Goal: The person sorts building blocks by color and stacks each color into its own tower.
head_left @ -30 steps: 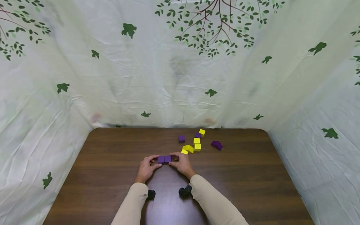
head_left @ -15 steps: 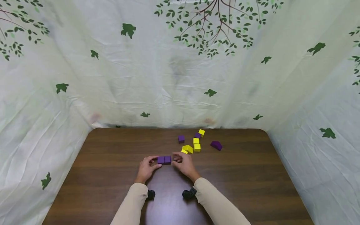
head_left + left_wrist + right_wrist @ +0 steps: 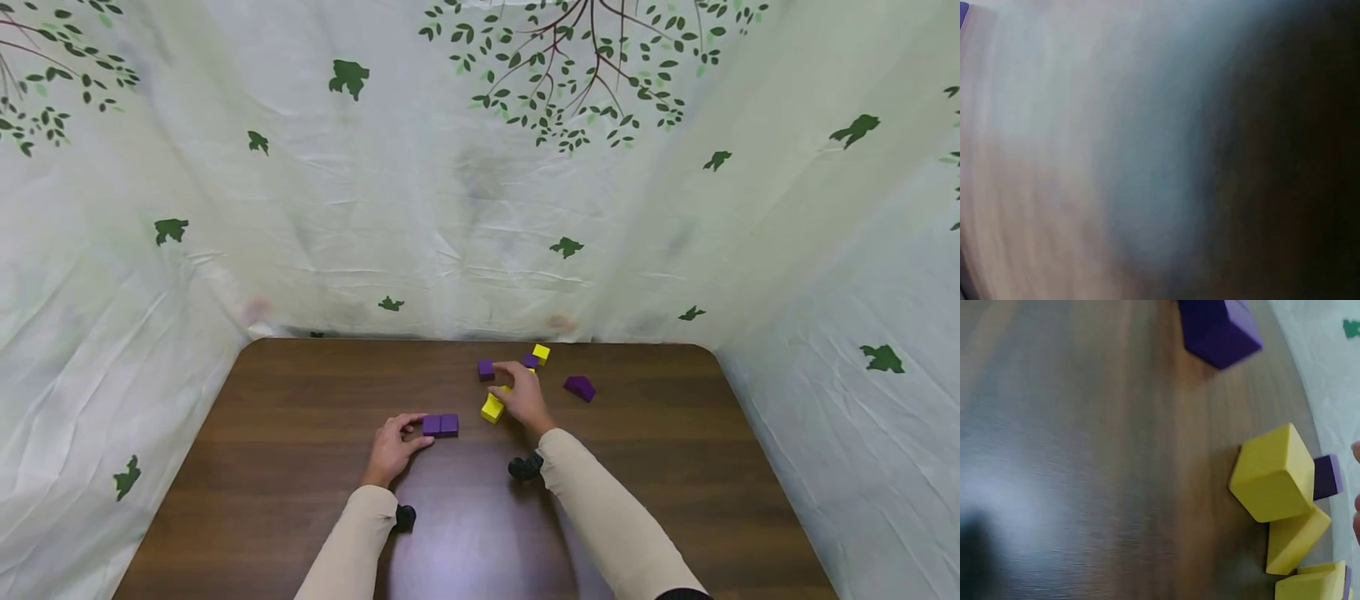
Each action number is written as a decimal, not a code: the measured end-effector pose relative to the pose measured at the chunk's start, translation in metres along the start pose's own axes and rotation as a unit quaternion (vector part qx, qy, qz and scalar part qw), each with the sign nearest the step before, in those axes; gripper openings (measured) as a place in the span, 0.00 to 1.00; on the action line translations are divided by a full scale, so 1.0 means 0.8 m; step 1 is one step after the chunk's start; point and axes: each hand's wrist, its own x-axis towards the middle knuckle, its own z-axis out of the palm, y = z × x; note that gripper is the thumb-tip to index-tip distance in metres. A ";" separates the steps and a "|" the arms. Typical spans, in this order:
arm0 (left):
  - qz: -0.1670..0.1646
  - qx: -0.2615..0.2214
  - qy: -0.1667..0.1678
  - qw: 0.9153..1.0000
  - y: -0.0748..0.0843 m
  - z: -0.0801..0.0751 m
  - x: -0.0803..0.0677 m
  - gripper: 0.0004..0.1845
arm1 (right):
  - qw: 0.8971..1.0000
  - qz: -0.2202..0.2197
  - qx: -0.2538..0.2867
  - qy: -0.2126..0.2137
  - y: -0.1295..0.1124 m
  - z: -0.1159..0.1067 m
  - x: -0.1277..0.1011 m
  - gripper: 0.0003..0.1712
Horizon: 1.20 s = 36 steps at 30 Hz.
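Two purple cubes (image 3: 440, 426) sit side by side on the brown table. My left hand (image 3: 389, 451) grips the left one between thumb and index finger; the left wrist view is mostly blurred. Further back, my right hand (image 3: 525, 395) is over the group of yellow blocks, thumb and index finger spread apart. Its index fingertip is close to a lone purple cube (image 3: 486, 370); whether they touch I cannot tell. A yellow block (image 3: 492, 409) lies just below that hand. From the right wrist, a yellow cube (image 3: 1272, 475) appears beside a slanted yellow block (image 3: 1294, 540), with fingertips at the edge.
Behind the right hand are another purple cube (image 3: 531, 361) and a yellow cube (image 3: 542, 353). A purple angled block (image 3: 580, 387) lies to the right. White leaf-printed cloth (image 3: 450, 208) hangs along the table's back edge (image 3: 360, 340).
My right hand has let go of the purple pair and moved back and right over the yellow blocks, towards the lone purple cube. My left hand has stayed at the pair.
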 end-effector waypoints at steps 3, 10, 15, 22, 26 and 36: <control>0.008 0.000 0.001 1.000 -0.001 -0.001 0.000 0.22 | 0.999 0.028 -0.017 -0.014 0.004 0.000 0.015 0.25; 0.003 0.000 0.003 1.000 -0.002 0.000 -0.001 0.22 | 0.992 0.101 -0.031 -0.066 0.004 0.002 0.035 0.30; 0.003 -0.006 -0.001 1.000 -0.002 0.001 -0.005 0.22 | 0.987 0.126 -0.042 -0.086 0.005 0.007 0.041 0.31; 0.010 -0.006 0.011 1.000 -0.004 0.000 -0.004 0.21 | 0.988 0.122 -0.054 -0.083 0.008 0.020 0.048 0.26; 0.007 -0.012 0.007 1.000 -0.004 0.000 -0.004 0.21 | 0.986 0.125 -0.068 -0.081 0.008 0.022 0.048 0.23; 0.008 -0.011 0.008 1.000 -0.004 -0.002 -0.003 0.21 | 0.986 0.126 -0.073 -0.078 0.005 0.025 0.045 0.20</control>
